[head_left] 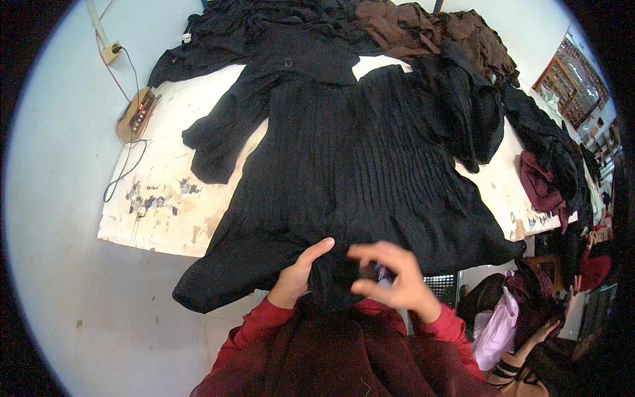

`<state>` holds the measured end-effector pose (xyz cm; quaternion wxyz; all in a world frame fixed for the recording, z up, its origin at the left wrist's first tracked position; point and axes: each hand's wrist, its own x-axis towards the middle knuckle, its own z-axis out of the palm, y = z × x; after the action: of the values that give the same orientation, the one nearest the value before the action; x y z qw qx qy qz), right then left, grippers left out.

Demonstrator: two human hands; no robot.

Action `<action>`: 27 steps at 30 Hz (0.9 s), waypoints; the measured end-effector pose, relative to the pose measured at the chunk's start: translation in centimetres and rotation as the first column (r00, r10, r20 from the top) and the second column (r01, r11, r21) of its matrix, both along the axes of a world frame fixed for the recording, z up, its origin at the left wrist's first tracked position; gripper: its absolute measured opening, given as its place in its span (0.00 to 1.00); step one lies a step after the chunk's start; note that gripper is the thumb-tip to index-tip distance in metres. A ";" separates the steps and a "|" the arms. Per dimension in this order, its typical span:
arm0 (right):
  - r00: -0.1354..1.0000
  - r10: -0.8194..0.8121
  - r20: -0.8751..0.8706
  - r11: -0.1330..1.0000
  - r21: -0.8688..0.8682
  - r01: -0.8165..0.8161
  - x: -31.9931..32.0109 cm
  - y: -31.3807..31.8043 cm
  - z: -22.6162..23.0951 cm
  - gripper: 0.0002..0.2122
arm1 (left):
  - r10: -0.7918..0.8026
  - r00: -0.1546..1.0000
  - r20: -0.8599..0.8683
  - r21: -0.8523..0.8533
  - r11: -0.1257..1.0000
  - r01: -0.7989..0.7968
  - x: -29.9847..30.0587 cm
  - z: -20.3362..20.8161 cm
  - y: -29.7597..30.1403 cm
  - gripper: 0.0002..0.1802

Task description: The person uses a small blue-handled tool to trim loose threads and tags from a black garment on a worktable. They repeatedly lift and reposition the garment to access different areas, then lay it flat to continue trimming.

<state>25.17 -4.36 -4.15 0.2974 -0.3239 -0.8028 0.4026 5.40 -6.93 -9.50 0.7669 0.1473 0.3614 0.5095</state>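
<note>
Head view, only one I've got. Black pleated garment (357,152) lies spread flat across the desk (159,198), neck end far from me, hem hanging over the near edge toward my body. Its left sleeve lies out to the side, on the worn, stained desk top.

My left hand (297,274) is at the hem, centre-low in frame: thumb sticking up, other fingers tucked under/behind the black cloth, so it looks like it's gripping the hem edge. My right hand (393,278) is just beside it, fingers curled w/ thumb and forefinger close together, pinching a small bluish thing (380,270) right at the fabric; too small and blurred to say what it is. Both wrists in red sleeves.

Far end of desk: pile of black clothes (264,26) and brown clothes (423,30) next to it. More dark clothes (549,145) heaped along the right edge, w/ a maroon piece (539,185) among them. Left of desk: small wooden box w/ a cable (137,114). Lower right: pink bag (496,331), plus another person's hand (549,331) near it.
</note>
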 end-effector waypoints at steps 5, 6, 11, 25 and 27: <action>0.964 -0.254 0.079 0.944 0.238 0.229 -0.2 4.7 1.9 0.20 | -0.012 0.999 -0.034 -0.029 1.000 0.011 0.2 1.3 -0.4 0.22; 0.970 -0.232 0.074 0.951 0.226 0.210 -0.4 5.4 2.0 0.19 | -0.023 0.999 -0.027 -0.015 1.000 0.022 0.2 1.2 -0.1 0.23; 0.984 -0.153 0.090 0.929 0.354 0.112 -1.8 7.7 2.3 0.10 | -0.082 0.996 -0.039 -0.020 0.996 0.082 -0.1 1.2 0.5 0.26; 0.989 0.039 0.145 0.867 0.486 -0.106 -2.3 9.8 2.3 0.08 | -0.133 0.991 -0.030 -0.102 0.986 0.130 -0.9 0.7 0.6 0.28; 0.989 0.040 0.142 0.872 0.479 -0.104 -2.4 9.8 2.2 0.08 | -0.138 0.990 -0.025 -0.103 0.985 0.135 -1.0 0.9 0.6 0.28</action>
<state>22.80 5.43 -1.91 0.3020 -0.2339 -0.9069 0.1778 4.39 -6.30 -8.65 0.8005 0.1409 0.3883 0.4343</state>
